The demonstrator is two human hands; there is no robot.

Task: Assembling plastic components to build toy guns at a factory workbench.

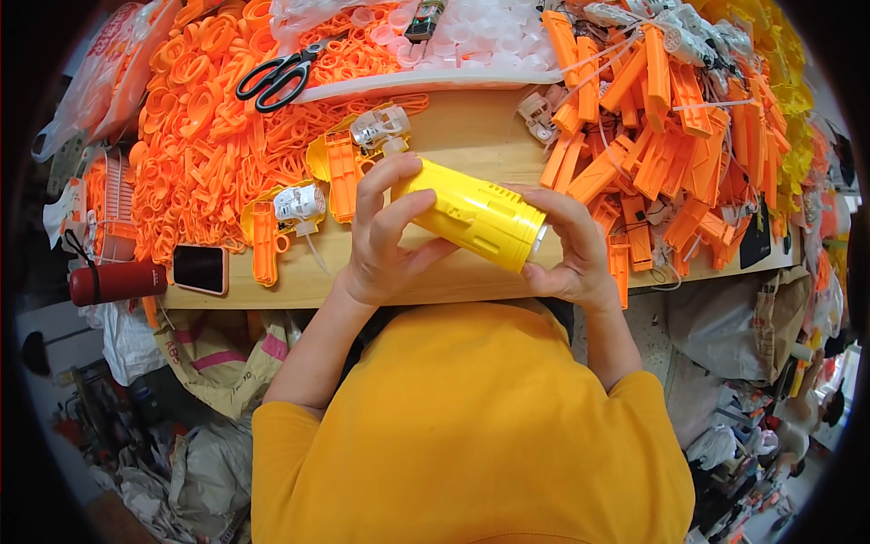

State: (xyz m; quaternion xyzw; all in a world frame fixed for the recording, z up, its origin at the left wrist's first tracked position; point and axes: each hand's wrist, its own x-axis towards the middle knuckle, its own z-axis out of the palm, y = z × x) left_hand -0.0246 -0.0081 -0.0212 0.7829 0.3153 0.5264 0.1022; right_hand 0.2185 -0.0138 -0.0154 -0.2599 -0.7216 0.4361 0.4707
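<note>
Between both hands, above the table's front edge, I hold a yellow plastic cylinder (476, 216) with raised ribs and slots, tilted down to the right. My left hand (385, 222) wraps its left end, thumb below and fingers over the top. My right hand (575, 249) grips the right end with thumb and fingers, where a pale insert shows at the rim. Just left of my left hand lie two open yellow shells with orange parts and clear-and-white units, a nearer one (281, 227) and a farther one (343, 172).
A large heap of orange plastic parts (199, 127) covers the left, with black-handled scissors (281, 77) on it. White rings (494, 36) fill a tray at the back. Orange cases with wires (671, 136) pile up right. A phone (200, 269) and red bottle (118, 283) lie front left.
</note>
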